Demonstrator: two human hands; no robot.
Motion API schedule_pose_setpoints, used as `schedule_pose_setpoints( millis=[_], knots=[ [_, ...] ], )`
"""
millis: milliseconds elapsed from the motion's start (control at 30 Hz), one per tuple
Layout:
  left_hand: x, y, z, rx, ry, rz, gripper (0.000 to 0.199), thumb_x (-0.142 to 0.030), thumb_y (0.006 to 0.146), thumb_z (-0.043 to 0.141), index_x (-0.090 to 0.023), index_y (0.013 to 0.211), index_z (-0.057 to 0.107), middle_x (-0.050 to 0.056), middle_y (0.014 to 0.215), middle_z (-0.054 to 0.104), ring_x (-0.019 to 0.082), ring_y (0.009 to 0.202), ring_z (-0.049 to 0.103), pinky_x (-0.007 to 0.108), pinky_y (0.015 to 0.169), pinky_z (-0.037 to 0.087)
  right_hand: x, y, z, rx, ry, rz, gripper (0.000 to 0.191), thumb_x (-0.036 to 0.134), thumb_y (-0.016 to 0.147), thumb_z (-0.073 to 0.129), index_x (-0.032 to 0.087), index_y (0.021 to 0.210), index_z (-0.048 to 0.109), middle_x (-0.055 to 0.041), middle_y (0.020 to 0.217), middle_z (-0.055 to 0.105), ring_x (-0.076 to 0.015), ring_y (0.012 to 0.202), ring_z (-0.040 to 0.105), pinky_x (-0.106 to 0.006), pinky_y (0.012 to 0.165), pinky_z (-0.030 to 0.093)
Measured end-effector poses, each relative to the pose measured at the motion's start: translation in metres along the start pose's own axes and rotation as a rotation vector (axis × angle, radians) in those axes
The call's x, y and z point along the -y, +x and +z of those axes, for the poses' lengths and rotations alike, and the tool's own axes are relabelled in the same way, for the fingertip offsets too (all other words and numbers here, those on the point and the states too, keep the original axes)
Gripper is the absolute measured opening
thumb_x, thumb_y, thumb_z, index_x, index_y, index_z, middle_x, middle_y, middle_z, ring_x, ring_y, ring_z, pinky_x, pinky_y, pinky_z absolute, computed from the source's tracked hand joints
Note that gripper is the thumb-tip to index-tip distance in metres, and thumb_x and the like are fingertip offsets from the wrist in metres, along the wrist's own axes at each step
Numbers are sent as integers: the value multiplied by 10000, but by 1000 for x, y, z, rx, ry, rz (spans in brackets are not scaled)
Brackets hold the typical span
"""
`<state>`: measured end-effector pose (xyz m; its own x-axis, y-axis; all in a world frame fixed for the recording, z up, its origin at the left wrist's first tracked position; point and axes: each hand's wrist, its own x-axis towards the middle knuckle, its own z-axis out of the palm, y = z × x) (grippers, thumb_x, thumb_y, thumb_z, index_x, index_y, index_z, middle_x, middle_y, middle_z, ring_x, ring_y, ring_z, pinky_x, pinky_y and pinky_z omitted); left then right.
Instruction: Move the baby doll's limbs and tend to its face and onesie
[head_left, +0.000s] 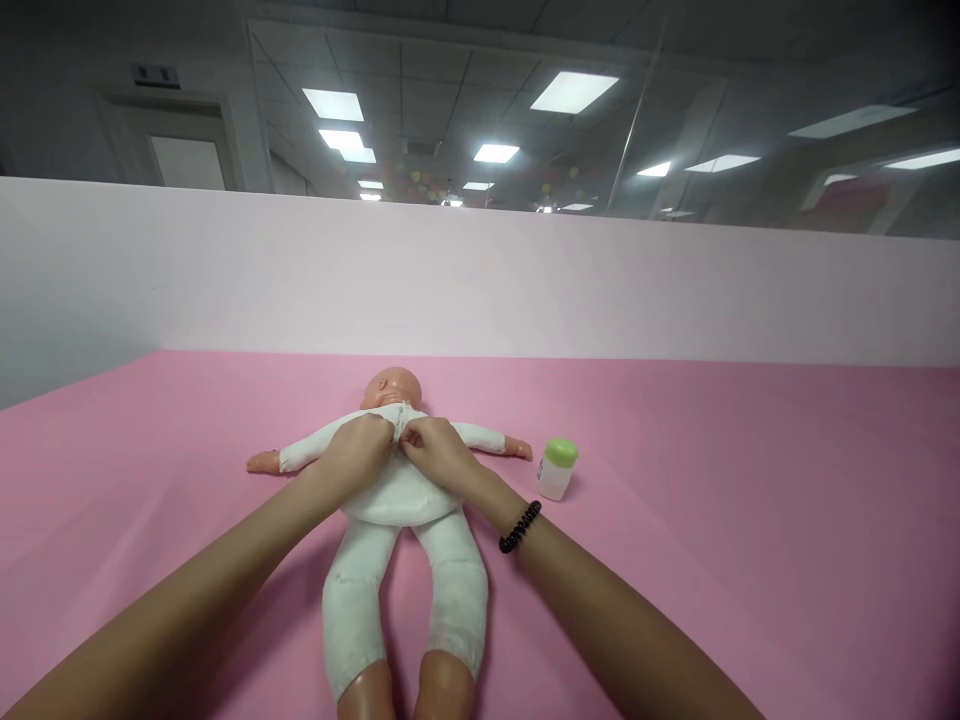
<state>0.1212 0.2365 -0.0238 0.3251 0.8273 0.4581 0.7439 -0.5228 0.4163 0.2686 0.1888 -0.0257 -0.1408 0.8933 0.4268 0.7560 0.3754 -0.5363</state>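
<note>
— Closest to me, what do you see?

— Two bare plastic feet at the bottom edge, belonging to the doll (397, 490). It lies on its back on the pink surface (750, 520), feet toward me, head (391, 387) away toward the pale partition wall (480, 270). Its long axis runs almost straight away from me, with both arms spread out sideways.

— And going left to right?

— First the doll's arm stretched to the left, ending in a small bare hand. Then my left hand (358, 452), fingers curled in tight, pinching the white cloth at the doll's chest just below the neck. Right beside it, nearly touching, my right hand (436, 452) is closed the same way on the same bit of cloth. I can't tell exactly what sits between the fingertips.

— Anything on your wrists?

— A black beaded bracelet (520, 527) on the right one.

— Further right?

— The doll's other arm, and just past its hand a small white jar with a green lid (558, 468), upright, close to the doll but apart from it.
</note>
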Motion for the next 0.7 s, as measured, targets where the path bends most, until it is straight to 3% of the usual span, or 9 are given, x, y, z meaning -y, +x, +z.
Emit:
schedule_pose_setpoints(
  millis=[133, 267, 367, 467, 600, 700],
  knots=[
    [-1, -4, -8, 110, 132, 150, 261, -220, 903, 487, -186, 664, 587, 48, 716, 622, 176, 667, 567, 294, 664, 397, -9, 6, 5, -103, -5, -2, 139, 71, 870, 587, 165, 786, 646, -29, 842, 701, -165, 795, 622, -279, 738, 431],
    [6, -5, -4, 168, 169, 179, 300, -168, 911, 389, -173, 727, 626, 59, 745, 655, 174, 667, 566, 307, 653, 377, -19, 8, 13, -39, -54, -45, 170, 73, 903, 563, 163, 765, 607, -33, 830, 675, -166, 790, 592, -283, 732, 406],
    [9, -2, -3, 133, 99, 195, 263, -172, 902, 410, -187, 790, 647, 41, 792, 667, 177, 705, 584, 305, 657, 393, -23, 10, 17, -108, -38, -74, 148, 97, 928, 555, 164, 803, 597, -38, 876, 667, -169, 832, 588, -283, 762, 413],
    [11, 0, -2, 50, 56, 237, 233, -171, 895, 430, -193, 857, 659, 60, 927, 677, 216, 881, 610, 323, 736, 432, -27, 14, 22, -172, -51, -91, 139, 112, 952, 529, 163, 838, 592, -53, 927, 650, -177, 886, 581, -286, 796, 428],
    [19, -1, 9, 68, 61, 236, 255, -135, 884, 408, -189, 813, 647, 81, 952, 664, 230, 889, 609, 357, 769, 453, -34, 17, 33, -63, -202, -109, 182, 88, 967, 470, 157, 861, 600, -80, 951, 634, -204, 908, 572, -314, 827, 440],
    [26, -2, 24, 28, 13, 236, 200, -120, 859, 446, -193, 820, 628, 81, 967, 658, 241, 935, 598, 377, 833, 463, -38, 17, 42, -51, -314, -114, 210, 91, 988, 409, 152, 930, 602, -94, 994, 629, -220, 922, 555, -334, 843, 442]
  ],
)
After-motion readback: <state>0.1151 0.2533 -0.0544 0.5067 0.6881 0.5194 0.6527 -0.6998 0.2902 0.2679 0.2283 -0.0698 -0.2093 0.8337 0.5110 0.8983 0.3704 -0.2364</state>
